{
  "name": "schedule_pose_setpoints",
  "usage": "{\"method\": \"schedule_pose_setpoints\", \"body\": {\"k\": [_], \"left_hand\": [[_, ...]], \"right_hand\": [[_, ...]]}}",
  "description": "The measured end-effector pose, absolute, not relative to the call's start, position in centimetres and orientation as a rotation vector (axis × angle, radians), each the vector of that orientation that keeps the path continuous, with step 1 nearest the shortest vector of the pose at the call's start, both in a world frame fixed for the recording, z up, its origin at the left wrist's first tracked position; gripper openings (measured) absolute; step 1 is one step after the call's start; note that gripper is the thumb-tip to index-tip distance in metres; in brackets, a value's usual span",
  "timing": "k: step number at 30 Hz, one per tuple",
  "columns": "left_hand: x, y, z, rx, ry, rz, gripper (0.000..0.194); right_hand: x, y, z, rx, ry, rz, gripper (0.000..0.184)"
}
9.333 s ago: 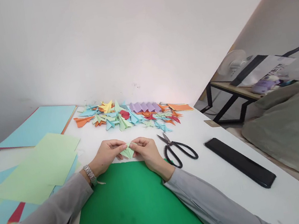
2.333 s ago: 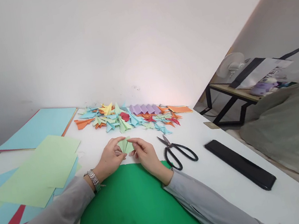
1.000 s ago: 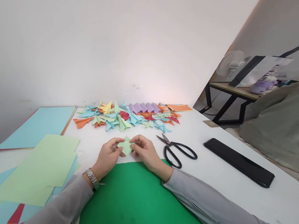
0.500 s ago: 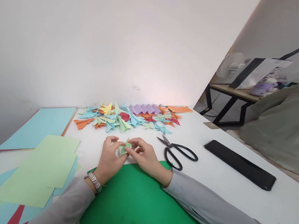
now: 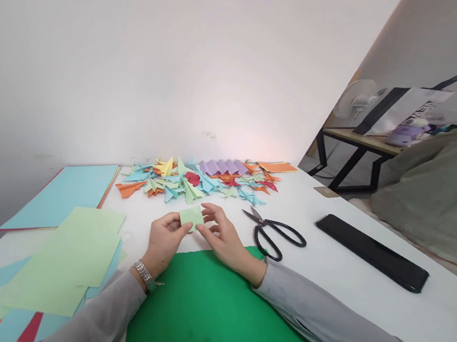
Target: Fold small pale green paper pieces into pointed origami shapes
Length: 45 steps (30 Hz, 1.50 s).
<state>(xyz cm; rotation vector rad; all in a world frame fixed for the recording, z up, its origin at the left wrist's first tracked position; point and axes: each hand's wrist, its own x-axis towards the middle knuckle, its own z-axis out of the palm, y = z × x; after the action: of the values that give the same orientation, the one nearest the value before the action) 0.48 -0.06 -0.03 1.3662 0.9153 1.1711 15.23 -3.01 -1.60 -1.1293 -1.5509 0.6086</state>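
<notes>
No longer tipped like a diamond, the small green paper [image 5: 191, 219] is now held as a flat square just past the green sheet [image 5: 207, 313], pinched by the left hand [image 5: 162, 244] and lightly by the right hand [image 5: 225, 239], so the folding seems only partly done.

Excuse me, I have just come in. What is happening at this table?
A person holds a small light green paper in the left hand, with the right hand at its other side, near the far edge of a green sheet. Beyond them lies a heap of colourful folded paper. Open scissors lie to the right on the white table.
</notes>
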Motion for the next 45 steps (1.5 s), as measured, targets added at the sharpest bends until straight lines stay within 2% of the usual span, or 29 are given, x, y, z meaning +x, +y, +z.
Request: {"method": "schedule_pose_setpoints", "body": {"k": [6, 12, 18, 22, 29, 45], "left_hand": [[0.6, -0.2, 0.2, 1.234, 0.814, 1.129, 0.052], [0.6, -0.1, 0.3, 1.376, 0.907, 1.076, 0.024], [0.6, -0.1, 0.4, 1.428, 0.843, 1.001, 0.024], [0.7, -0.1, 0.3, 1.385, 0.841, 1.005, 0.025], [0.7, -0.2, 0.4, 1.262, 0.876, 1.047, 0.028], [1.3, -0.6, -0.2, 1.138, 0.853, 1.081, 0.025]], "right_hand": [[15.4, -2.7, -1.9, -1.079, -1.437, 0.756, 0.03], [15.6, -2.5, -1.5, -1.071, -1.351, 0.881, 0.022], [15.4, -2.5, -1.0, -1.032, -1.184, 1.096, 0.037], [15.3, -2.5, -1.0, -1.081, -1.1, 1.229, 0.029], [15.4, -2.5, -1.0, -1.098, -1.104, 1.258, 0.03], [14.7, -2.9, -0.9, -0.987, -0.949, 1.29, 0.018]]}}
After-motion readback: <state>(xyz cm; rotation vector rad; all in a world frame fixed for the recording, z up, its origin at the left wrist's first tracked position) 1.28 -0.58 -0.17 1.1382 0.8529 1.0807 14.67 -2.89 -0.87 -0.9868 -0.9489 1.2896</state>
